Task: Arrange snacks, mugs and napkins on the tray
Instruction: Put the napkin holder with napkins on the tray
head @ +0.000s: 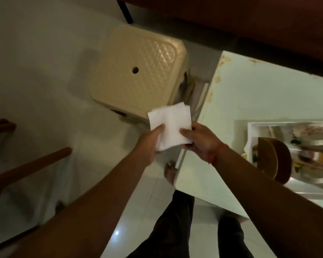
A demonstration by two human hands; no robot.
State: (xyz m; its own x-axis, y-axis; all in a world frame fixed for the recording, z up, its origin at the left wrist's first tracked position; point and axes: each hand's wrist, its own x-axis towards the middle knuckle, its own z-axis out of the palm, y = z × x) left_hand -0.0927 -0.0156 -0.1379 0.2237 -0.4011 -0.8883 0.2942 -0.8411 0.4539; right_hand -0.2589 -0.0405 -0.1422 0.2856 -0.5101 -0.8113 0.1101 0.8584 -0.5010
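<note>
Left hand [153, 138], right hand [198, 140]: fingers pinched on napkins [169, 127], off-table | tray [254, 127] at 3 o'clock: partly loaded, blurred | napkins unplaced.

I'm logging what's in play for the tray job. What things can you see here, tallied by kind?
Napkin stack, white, held by both hands, left and right: 1
Tray on the white table: 1
Brown wooden holder on the tray: 1
Beige plastic stool: 1
Total: 4 kinds, plus the table. Other items on the tray are too blurred to count.
</note>
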